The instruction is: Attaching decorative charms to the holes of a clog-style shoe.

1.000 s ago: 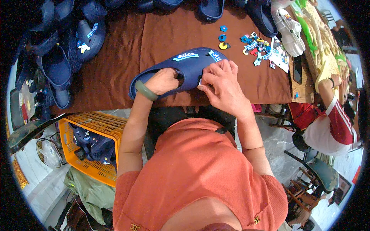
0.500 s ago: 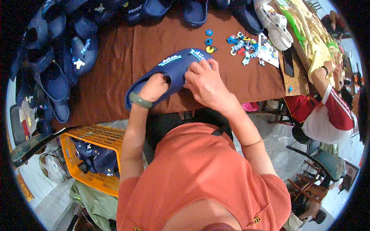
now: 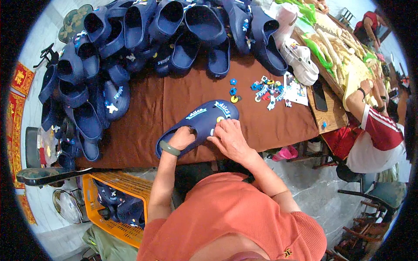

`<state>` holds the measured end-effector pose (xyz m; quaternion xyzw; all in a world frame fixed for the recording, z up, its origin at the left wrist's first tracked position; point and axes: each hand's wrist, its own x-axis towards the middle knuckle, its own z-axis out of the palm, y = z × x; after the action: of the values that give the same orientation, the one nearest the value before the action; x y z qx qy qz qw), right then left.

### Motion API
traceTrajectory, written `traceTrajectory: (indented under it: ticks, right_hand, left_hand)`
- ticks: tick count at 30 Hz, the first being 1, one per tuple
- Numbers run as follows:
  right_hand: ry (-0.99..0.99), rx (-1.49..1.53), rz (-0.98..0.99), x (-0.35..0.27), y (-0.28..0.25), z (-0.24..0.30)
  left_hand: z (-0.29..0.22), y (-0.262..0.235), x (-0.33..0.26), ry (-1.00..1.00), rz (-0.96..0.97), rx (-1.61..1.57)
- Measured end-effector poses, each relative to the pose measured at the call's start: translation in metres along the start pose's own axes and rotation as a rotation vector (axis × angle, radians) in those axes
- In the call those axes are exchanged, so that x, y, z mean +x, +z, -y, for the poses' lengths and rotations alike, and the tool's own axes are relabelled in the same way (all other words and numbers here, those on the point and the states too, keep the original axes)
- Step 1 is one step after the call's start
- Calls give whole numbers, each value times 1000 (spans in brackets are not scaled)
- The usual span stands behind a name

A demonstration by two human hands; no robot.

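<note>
A navy-blue clog (image 3: 204,126) lies slanted near the table's front edge, toe pointing to the far right. Two blue-and-white lettered charms (image 3: 197,113) sit on its upper. My left hand (image 3: 182,138), with a green bangle at the wrist, reaches into the foot opening and holds the clog; its fingertips are hidden inside. On the near side of the toe, my right hand (image 3: 229,137) has its fingers curled and pressed together against the upper. A small yellow-and-white charm (image 3: 220,119) shows beside those fingers. What they pinch, if anything, is hidden.
Loose charms (image 3: 272,92) lie in a pile on the brown cloth (image 3: 143,126). Many navy clogs (image 3: 183,52) line the back and left; a white clog (image 3: 301,63) and phone (image 3: 320,96) are right. An orange crate (image 3: 115,209) stands lower left. A co-worker (image 3: 374,135) works at right.
The view has tilted, showing more clogs at the back. My right hand has shifted slightly along the toe, and the yellow-and-white charm now shows by its fingers. My left hand stays inside the clog.
</note>
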<state>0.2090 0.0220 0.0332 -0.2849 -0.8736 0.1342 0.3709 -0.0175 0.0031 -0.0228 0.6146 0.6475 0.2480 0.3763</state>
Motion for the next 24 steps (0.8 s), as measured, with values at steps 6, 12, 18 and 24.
traceTrajectory:
  ticks: [6,12,18,24]
  right_hand:
    - [152,160,-73,-2,10,-5]
    - [2,116,-156,-12,13,-25]
    - [42,85,-216,-11,16,-21]
    - [-32,40,-238,-14,29,-18]
  left_hand:
    - [14,0,6,29,45,-21]
    - [14,1,8,68,40,-90]
    - [0,-3,2,-15,60,-40]
    - [1,-2,3,16,21,-1]
